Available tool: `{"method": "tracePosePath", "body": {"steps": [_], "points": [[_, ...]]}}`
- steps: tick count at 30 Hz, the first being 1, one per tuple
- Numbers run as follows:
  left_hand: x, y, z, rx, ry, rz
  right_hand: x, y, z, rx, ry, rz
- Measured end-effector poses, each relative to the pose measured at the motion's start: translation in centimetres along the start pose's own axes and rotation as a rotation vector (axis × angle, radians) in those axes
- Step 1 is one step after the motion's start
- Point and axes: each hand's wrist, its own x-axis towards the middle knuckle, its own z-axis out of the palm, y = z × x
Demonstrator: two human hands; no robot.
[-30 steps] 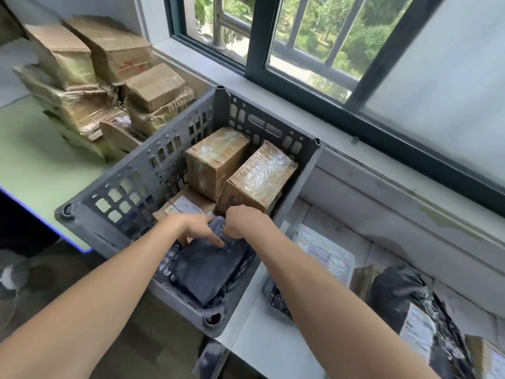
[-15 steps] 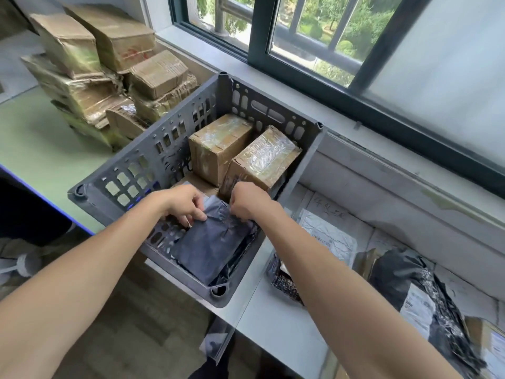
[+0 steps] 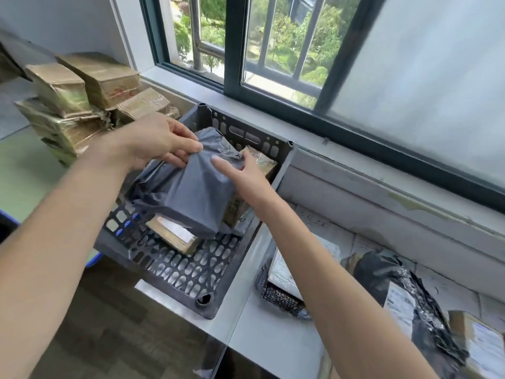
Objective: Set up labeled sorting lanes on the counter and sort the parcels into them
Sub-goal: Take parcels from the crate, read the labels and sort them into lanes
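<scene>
A grey plastic-bag parcel [image 3: 188, 190] hangs above the dark grey slotted crate [image 3: 191, 272], lifted clear of its floor. My left hand [image 3: 158, 143] pinches its upper left corner. My right hand [image 3: 243, 176] grips its right edge, thumb on the front. Under the parcel, a flat brown box [image 3: 175, 236] lies on the crate floor, and taped cardboard boxes [image 3: 262, 162] stand at the crate's far side, partly hidden by the bag. On the white counter [image 3: 276, 343] to the right lie a white-labelled parcel [image 3: 281, 272] and a black bag parcel [image 3: 396, 294].
A stack of taped brown boxes [image 3: 82, 105] sits on the green table at the left. The window sill and window run along the back. Paper label sheets [image 3: 314, 222] lie flat on the counter by the wall. A brown labelled box [image 3: 481, 343] rests at the far right edge.
Both hands have raised the grey bag parcel from the crate floor up above the boxes. The brown box that lay beneath it now shows.
</scene>
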Motion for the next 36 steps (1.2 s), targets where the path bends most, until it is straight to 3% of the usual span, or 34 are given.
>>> {"method": "tracePosePath", "body": {"steps": [3, 7, 11, 13, 15, 17, 19, 20, 23, 25, 32, 36], "points": [[-0.4, 3.0, 3.5, 0.064, 0.106, 0.062, -1.0, -0.2, -0.8, 0.161, -0.024, 0.084], [-1.7, 5.7, 8.5, 0.321, 0.273, 0.217, -2.0, 0.4, -2.3, 0.289, -0.088, 0.201], [-2.8, 7.5, 11.8, 0.457, 0.251, 0.422, -2.7, 0.7, -4.1, 0.37, -0.038, 0.214], [-3.1, 8.2, 12.0, 0.354, 0.179, 0.505, -3.2, 1.5, -5.3, 0.453, 0.005, 0.185], [-3.6, 9.0, 11.4, 0.082, 0.165, 0.597, -3.7, 2.5, -6.7, 0.531, 0.033, 0.18], [-3.4, 9.4, 10.1, -0.232, 0.296, 0.645, -4.4, 3.7, -8.1, 0.589, 0.032, 0.161], [-2.2, 9.1, 8.5, -0.308, 0.438, 0.55, -5.2, 4.4, -9.2, 0.685, -0.021, 0.122], [-1.5, 8.6, 7.9, -0.266, 0.43, 0.449, -5.6, 4.7, -9.7, 0.737, -0.055, 0.099], [-0.4, 6.9, 8.5, -0.17, 0.049, 0.139, -6.3, 4.9, -10.9, 0.849, -0.123, 0.043], [-0.4, 5.7, 10.5, -0.144, -0.168, 0.077, -6.5, 5.0, -11.4, 0.897, -0.151, 0.041], [0.1, 5.8, 14.5, -0.343, -0.329, -0.066, -7.6, 7.1, -13.1, 1.101, -0.254, 0.035], [0.5, 6.8, 16.2, -0.583, -0.433, -0.186, -8.5, 8.4, -14.1, 1.143, -0.148, -0.03]]}}
